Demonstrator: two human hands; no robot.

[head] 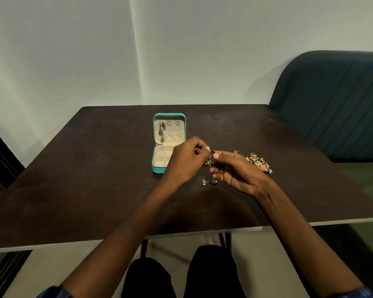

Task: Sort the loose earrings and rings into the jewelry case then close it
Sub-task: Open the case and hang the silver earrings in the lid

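A small teal jewelry case (156,168) lies open on the dark table, its cream lid up and its divided tray toward me. One silver earring (161,131) hangs from a hook in the lid. My left hand (186,162) and my right hand (237,171) meet just right of the case, both pinching a silver dangling earring (209,161) between them. My left hand covers the right part of the tray. Another silver earring (209,181) lies on the table below my hands. A heap of gold and green earrings and rings (258,162) sits to the right.
The dark table (95,179) ends in a pale front edge near my knees. A dark teal upholstered chair (336,104) stands at the table's right far corner. A plain wall runs behind.
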